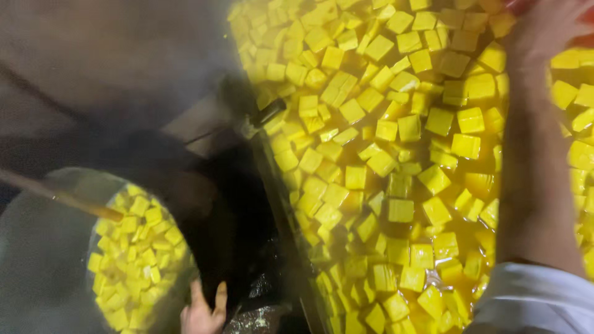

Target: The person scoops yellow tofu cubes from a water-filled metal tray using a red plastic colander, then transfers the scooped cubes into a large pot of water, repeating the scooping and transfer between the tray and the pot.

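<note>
Two hands of ours show. Our left hand rests with its fingers loosely spread on the near rim of the round grey metal pot, gripping nothing that we can make out. Our right hand, on a bare forearm running up from a white sleeve, reaches over the far part of the large vat of orange-yellow liquid; the frame edge cuts off its fingers, so we cannot tell whether they are spread or closed on anything.

Bright yellow cubes float packed across the whole vat, glossy and wet, roughly square-cut and tumbled at all angles, far too many to count. A smaller heap of the same yellow cubes lies inside the pot, left of the vat, again past counting.

One orange-tipped wooden stick slants into the pot from the left. One dark metal edge borders the vat's left side, with a small metal latch near its far end. Steam blurs the dark floor left of the vat.
</note>
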